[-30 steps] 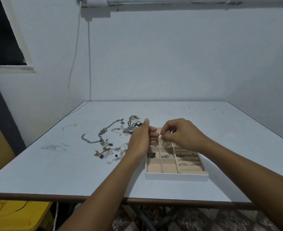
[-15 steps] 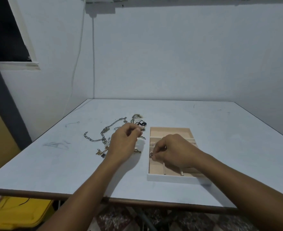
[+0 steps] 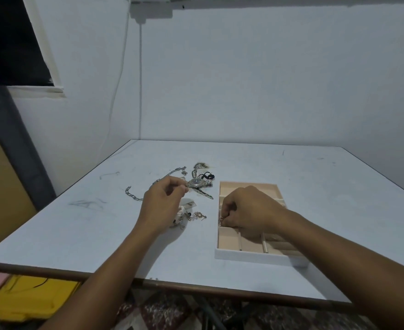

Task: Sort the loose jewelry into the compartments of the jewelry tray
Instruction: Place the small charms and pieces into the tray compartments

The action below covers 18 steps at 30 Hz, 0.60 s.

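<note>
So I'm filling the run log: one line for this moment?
left hand: pinching at watch | right hand: fingers closed over jewelry tray, small piece | loose jewelry: unsorted

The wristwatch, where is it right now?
In the head view the wristwatch lies on the table, left of the jewelry tray, just beyond the left hand.

White table (image 3: 291,167) carries jewelry tray (image 3: 248,254) beside loose jewelry (image 3: 196,184).

The jewelry tray (image 3: 248,256) is white outside, beige-pink inside. At nine o'clock from it lie a silver chain (image 3: 134,196) and a silver watch (image 3: 197,183) on the pale blue-white table (image 3: 101,234).
</note>
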{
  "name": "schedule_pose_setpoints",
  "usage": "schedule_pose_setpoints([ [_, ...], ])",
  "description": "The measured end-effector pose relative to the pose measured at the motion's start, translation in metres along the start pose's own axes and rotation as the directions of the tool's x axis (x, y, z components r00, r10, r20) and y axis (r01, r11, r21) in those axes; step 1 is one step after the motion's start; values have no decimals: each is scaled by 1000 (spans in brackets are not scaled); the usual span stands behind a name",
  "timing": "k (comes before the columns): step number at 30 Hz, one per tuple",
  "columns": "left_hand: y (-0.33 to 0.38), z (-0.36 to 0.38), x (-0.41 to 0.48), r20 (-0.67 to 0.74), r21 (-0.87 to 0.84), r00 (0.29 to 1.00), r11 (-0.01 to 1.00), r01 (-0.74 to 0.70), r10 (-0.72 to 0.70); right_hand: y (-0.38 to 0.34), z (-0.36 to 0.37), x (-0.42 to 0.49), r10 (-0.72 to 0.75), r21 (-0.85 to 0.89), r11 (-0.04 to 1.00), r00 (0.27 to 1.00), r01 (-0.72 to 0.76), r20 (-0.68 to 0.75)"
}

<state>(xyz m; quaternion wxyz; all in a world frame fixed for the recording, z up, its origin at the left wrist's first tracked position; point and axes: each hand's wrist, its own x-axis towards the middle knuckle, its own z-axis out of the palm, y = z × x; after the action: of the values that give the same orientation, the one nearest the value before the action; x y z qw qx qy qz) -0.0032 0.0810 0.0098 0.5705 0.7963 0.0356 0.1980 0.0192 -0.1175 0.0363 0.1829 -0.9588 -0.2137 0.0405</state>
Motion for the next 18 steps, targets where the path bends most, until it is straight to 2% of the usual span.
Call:
schedule_pose_setpoints([
  [7, -16, -9, 4, 3, 180, 997, 981, -72, 72, -16, -26, 36, -34, 131, 991, 999, 38, -34],
  [13, -18, -15, 27, 84, 355, 988, 923, -148, 126, -38, -17, 111, -43, 46, 998, 999, 45, -31],
  [18, -32, -24, 54, 164, 547, 981, 818, -178, 104, -51, 2, 163, -2, 15, 1000, 1000, 2, -16],
])
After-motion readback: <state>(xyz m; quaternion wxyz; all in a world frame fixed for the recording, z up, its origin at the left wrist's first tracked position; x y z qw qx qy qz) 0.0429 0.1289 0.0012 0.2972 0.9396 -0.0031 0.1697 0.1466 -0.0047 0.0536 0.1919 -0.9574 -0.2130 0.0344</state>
